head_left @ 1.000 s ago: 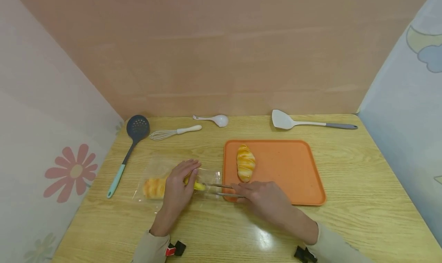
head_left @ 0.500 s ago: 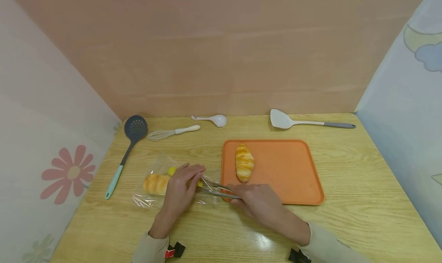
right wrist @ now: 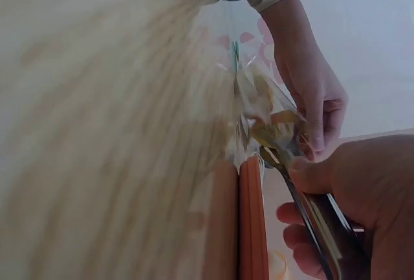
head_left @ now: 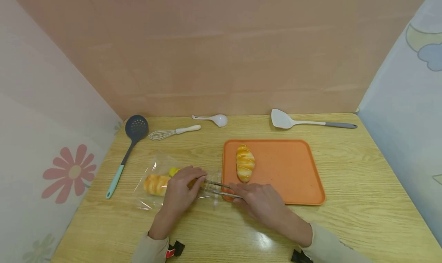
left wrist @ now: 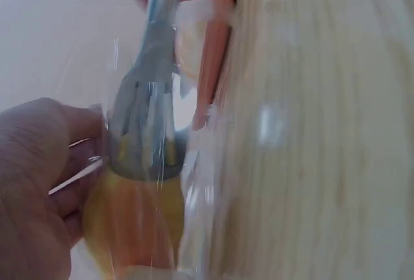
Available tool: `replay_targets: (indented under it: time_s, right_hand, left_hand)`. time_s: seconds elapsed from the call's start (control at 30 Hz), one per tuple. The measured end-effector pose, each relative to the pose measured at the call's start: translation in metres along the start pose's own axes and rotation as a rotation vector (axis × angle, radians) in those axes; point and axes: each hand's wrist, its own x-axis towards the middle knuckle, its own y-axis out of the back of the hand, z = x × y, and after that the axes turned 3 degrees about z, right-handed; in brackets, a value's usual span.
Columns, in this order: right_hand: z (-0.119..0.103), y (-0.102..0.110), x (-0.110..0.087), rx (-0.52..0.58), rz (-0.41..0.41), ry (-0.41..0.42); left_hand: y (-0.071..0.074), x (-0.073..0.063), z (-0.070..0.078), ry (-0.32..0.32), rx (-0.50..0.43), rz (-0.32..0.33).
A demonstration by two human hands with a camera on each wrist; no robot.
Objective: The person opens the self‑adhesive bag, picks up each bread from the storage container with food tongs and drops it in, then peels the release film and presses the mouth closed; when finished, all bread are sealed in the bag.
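A clear plastic bag (head_left: pixel 152 165) lies left of the orange tray (head_left: pixel 286 174), with a golden bread roll (head_left: pixel 156 184) and a yellow item (head_left: pixel 173 171) inside. My left hand (head_left: pixel 181 190) pinches the bag film near its mouth. Metal tongs (head_left: pixel 224 194), gripped at the handle by my right hand (head_left: pixel 262 201), reach into the bag. In the left wrist view, the heads of the tongs (left wrist: pixel 145 99) meet a yellow-orange rounded item (left wrist: pixel 136 222); whether they clamp it I cannot tell. Another bread roll (head_left: pixel 245 164) rests on the tray's left side.
Along the back lie a dark skimmer (head_left: pixel 136 128) with a mint handle, a whisk (head_left: pixel 172 132), a white spoon (head_left: pixel 217 119) and a white turner (head_left: pixel 284 120). Walls rise at the back and both sides.
The tongs have pushed a little left, deeper into the bag. A yellow item has come into sight above the left hand, and the bag film has shifted.
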Motion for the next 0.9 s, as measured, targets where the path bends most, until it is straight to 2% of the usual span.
replay_targets:
  time_s: [0.1, 0.23, 0.4, 0.57, 0.7, 0.8, 0.9]
  right_hand:
    - [0.000, -0.003, 0.000, -0.028, 0.044, 0.028]
    - [-0.003, -0.006, 0.004, -0.016, 0.052, 0.018]
    - [-0.006, -0.008, 0.009, 0.059, 0.006, -0.021]
    - [-0.007, -0.010, 0.013, 0.052, 0.004, -0.015]
    - [-0.007, -0.010, 0.014, 0.030, 0.028, -0.007]
    - [-0.007, -0.010, 0.012, 0.022, 0.033, -0.014]
    - [-0.007, -0.009, 0.010, 0.008, 0.039, -0.019]
  left_hand:
    - [-0.001, 0.000, 0.001, -0.002, -0.056, 0.056]
    - [0.005, 0.007, 0.013, -0.016, -0.122, 0.041]
    - [0.006, 0.009, 0.022, -0.016, -0.158, 0.025]
    - [0.001, 0.006, 0.020, -0.040, -0.123, 0.051]
    - [0.001, 0.006, 0.018, 0.019, -0.053, 0.069]
    - [0.006, 0.009, 0.020, 0.066, 0.002, 0.037]
    - [0.009, 0.009, 0.018, 0.059, 0.049, -0.015]
